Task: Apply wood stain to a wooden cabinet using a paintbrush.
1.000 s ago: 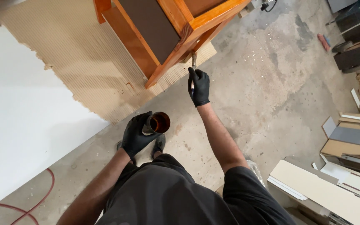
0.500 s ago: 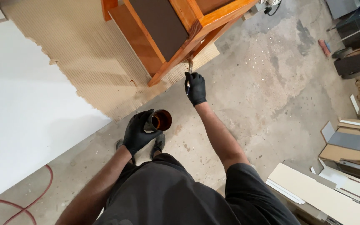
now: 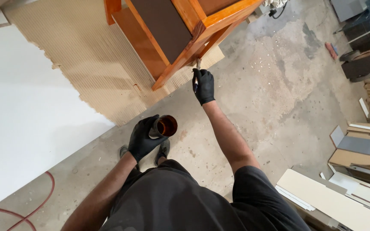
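Note:
Both my hands wear black gloves. My left hand (image 3: 143, 137) grips a small metal can (image 3: 164, 126) of dark reddish-brown liquid, held low in front of my body. My right hand (image 3: 204, 85) reaches forward, shut on a paintbrush (image 3: 198, 65) whose tip touches the lower edge of an orange-stained wooden furniture piece (image 3: 185, 30). The furniture stands on a sheet of corrugated cardboard (image 3: 86, 64) and has a dark brown panel (image 3: 161, 23) set into it.
A large white board (image 3: 26, 128) lies at the left, a red cable (image 3: 26, 205) by its near corner. Stacked boards and offcuts (image 3: 360, 154) crowd the right side, with dark cases at the upper right. The floor is bare concrete (image 3: 270, 94).
My right hand with the brush has edged a little further forward along the furniture's lower edge. The can stays in my left hand, nearly where it was.

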